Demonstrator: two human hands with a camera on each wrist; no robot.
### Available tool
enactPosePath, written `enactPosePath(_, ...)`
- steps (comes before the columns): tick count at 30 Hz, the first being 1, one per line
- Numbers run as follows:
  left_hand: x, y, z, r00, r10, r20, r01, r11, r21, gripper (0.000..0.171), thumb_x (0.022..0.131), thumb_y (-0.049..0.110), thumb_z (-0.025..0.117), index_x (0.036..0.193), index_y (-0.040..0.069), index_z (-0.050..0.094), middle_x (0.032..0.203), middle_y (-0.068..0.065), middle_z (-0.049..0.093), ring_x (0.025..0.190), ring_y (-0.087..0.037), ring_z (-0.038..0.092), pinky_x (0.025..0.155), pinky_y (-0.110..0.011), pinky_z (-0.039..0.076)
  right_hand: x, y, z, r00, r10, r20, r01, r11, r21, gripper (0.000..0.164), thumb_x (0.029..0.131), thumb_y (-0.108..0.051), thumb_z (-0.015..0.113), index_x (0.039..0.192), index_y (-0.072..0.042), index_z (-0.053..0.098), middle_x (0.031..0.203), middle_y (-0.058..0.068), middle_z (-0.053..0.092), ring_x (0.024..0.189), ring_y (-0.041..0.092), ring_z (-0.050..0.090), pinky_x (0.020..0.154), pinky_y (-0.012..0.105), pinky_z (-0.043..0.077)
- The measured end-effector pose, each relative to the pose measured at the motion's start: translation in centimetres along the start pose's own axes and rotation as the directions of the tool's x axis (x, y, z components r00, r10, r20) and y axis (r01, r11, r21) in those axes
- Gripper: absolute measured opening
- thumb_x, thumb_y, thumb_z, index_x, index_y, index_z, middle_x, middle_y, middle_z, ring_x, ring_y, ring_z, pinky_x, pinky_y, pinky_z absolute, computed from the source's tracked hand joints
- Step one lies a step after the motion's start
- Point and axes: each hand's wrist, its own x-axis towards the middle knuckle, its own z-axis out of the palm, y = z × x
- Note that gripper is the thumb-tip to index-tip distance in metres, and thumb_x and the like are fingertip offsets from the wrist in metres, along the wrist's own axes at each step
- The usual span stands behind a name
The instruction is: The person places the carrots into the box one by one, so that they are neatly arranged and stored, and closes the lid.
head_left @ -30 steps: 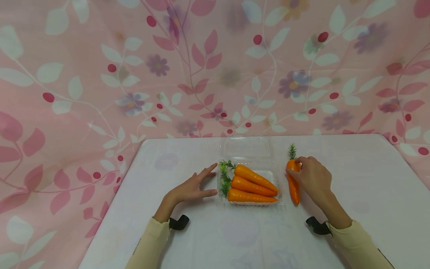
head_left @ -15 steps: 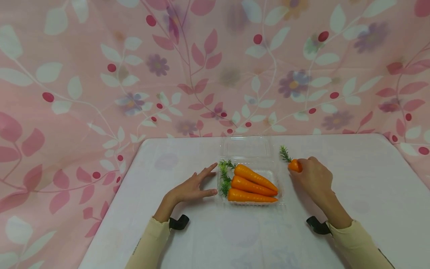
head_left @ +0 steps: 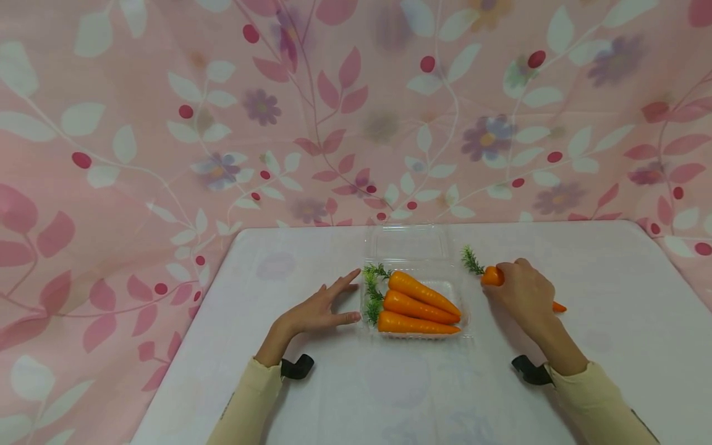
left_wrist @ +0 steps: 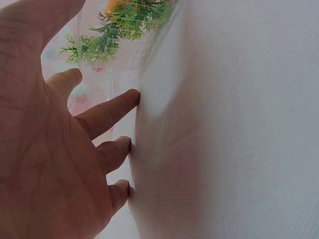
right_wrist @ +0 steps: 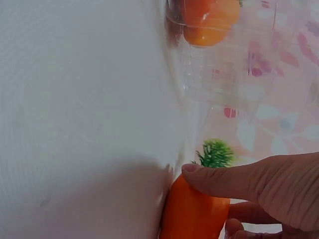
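– Report right grip status.
– I observe the right hand (head_left: 523, 295) grasping the single carrot (head_left: 492, 277), right of the clear container (head_left: 445, 288). Its green top (head_left: 471, 260) points far-left; its tip (head_left: 559, 306) points near-right.
– Report left grip status.
– I read the left hand (head_left: 314, 313) as released, fingers spread, just beside the container's left edge. Three carrots (head_left: 421, 308) lie inside, tops left. The lid (head_left: 407, 243) lies folded open on the far side.

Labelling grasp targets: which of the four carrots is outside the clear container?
The carrot gripped by the right hand, on the table right of the clear container. The other three carrots lie inside it.
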Motion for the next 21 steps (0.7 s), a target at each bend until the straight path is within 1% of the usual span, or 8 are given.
enactPosePath(3, 0.0, 0.0, 0.0, 1.0, -0.002, 0.001, 0.002, 1.0, 0.002, 0.09, 0.089, 0.057, 0.064, 0.157, 0.043, 0.007, 0.152, 0.007, 0.041, 0.148, -0.015, 0.013, 0.116, -0.058, 0.0, 0.1, 0.3, -0.1, 1.0, 0.005, 0.017, -0.005, 1.0, 0.003, 0.043, 0.081, -0.028, 0.08, 0.108, 0.003, 0.068, 0.087, 0.018, 0.055, 0.073, 0.032, 0.053, 0.051, 0.04, 0.043)
enactPosePath(7, 0.0, 0.0, 0.0, 1.0, 0.0, 0.0, 0.0, 1.0, 0.0, 0.09, 0.089, 0.057, 0.064, 0.157, 0.043, 0.007, 0.152, 0.006, 0.041, 0.147, -0.013, 0.016, 0.116, -0.058, 0.0, 0.2, 1.0, -0.2, 0.999, 0.017, 0.033, -0.017, 1.0, 0.015, 0.053, 0.078, -0.032, 0.082, 0.112, 0.005, 0.067, 0.094, 0.02, 0.056, 0.078, 0.032, 0.054, 0.054, 0.039, 0.043)
enactPosePath(9, 0.0, 0.0, -0.1, 1.0, 0.001, 0.001, -0.001, 1.0, -0.002, 0.091, 0.089, 0.057, 0.065, 0.157, 0.043, 0.006, 0.152, 0.006, 0.041, 0.147, -0.012, 0.018, 0.116, -0.058, 0.0, 0.2, 1.3, -0.2, 0.999, 0.013, 0.033, -0.014, 1.0, 0.022, 0.054, 0.077, -0.034, 0.084, 0.111, 0.005, 0.068, 0.094, 0.02, 0.057, 0.078, 0.03, 0.054, 0.054, 0.037, 0.043)
enactPosePath(16, 0.0, 0.1, 0.0, 1.0, 0.002, 0.003, -0.002, 1.0, -0.007, 0.09, 0.09, 0.056, 0.064, 0.158, 0.04, 0.007, 0.153, 0.005, 0.04, 0.148, -0.015, 0.015, 0.116, -0.059, 0.0, 0.1, 2.1, -0.7, 0.998, -0.019, 0.062, 0.016, 0.999, 0.049, 0.055, 0.075, -0.037, 0.085, 0.109, 0.004, 0.071, 0.085, 0.014, 0.057, 0.072, 0.026, 0.05, 0.052, 0.031, 0.039)
enactPosePath(21, -0.1, 0.1, 0.0, 1.0, 0.001, 0.001, -0.001, 1.0, -0.004, 0.091, 0.09, 0.056, 0.064, 0.158, 0.039, 0.008, 0.153, 0.005, 0.04, 0.148, -0.015, 0.014, 0.116, -0.059, 0.0, 0.2, 2.7, -0.9, 0.996, -0.025, 0.082, 0.019, 0.998, 0.066, 0.06, 0.075, -0.04, 0.085, 0.111, 0.005, 0.071, 0.086, 0.015, 0.059, 0.071, 0.025, 0.05, 0.052, 0.03, 0.038)
